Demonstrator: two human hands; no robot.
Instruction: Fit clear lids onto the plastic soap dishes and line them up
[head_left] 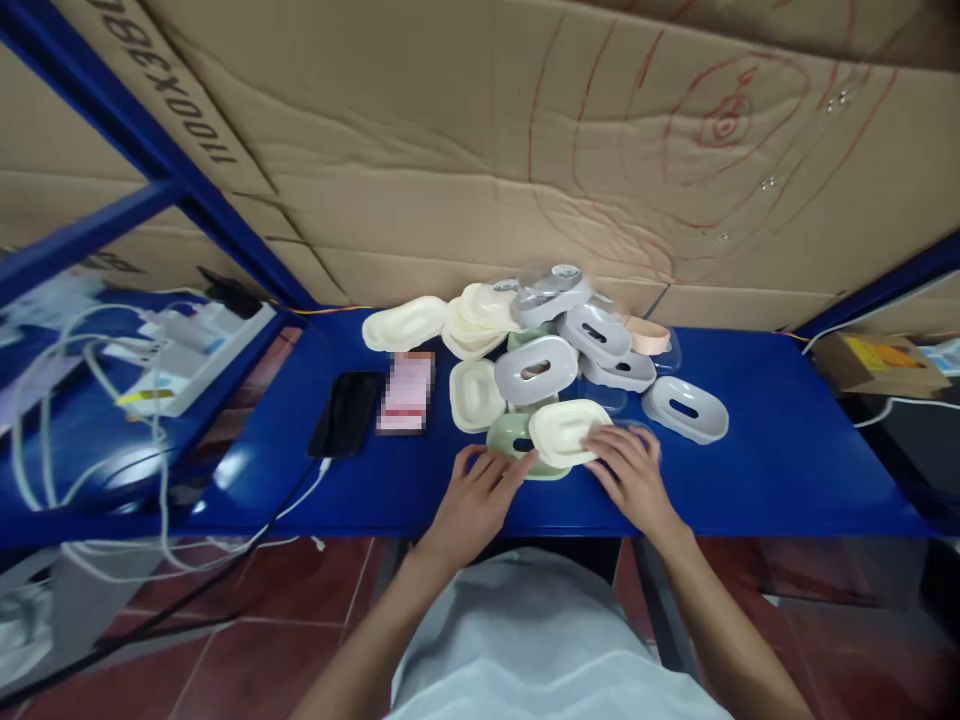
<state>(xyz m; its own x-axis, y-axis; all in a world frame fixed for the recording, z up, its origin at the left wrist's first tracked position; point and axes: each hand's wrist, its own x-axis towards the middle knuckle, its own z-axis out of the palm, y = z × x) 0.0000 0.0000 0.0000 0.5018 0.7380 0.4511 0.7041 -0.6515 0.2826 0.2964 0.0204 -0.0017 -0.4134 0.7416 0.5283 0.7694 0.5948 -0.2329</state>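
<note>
My right hand (636,474) grips the right end of a cream plastic soap dish (561,432), thumb below and fingers over the rim. It is tilted above a green soap dish (504,432) with an oval slot, covering its right part. My left hand (480,492) is closed at the front left edge of the green dish, its thumb near the cream one. Just behind lie a grey slotted dish (517,378) and another cream piece (477,396). Further back is a heap of grey dishes (596,335) and stacked cream pieces (480,318).
A black phone (343,415) and a pink-screened phone (406,395) lie left on the blue table (780,440). One grey dish (685,409) sits at the right, a peach piece (646,335) behind. White cables (161,480) hang at left. A cardboard wall (420,150) stands behind.
</note>
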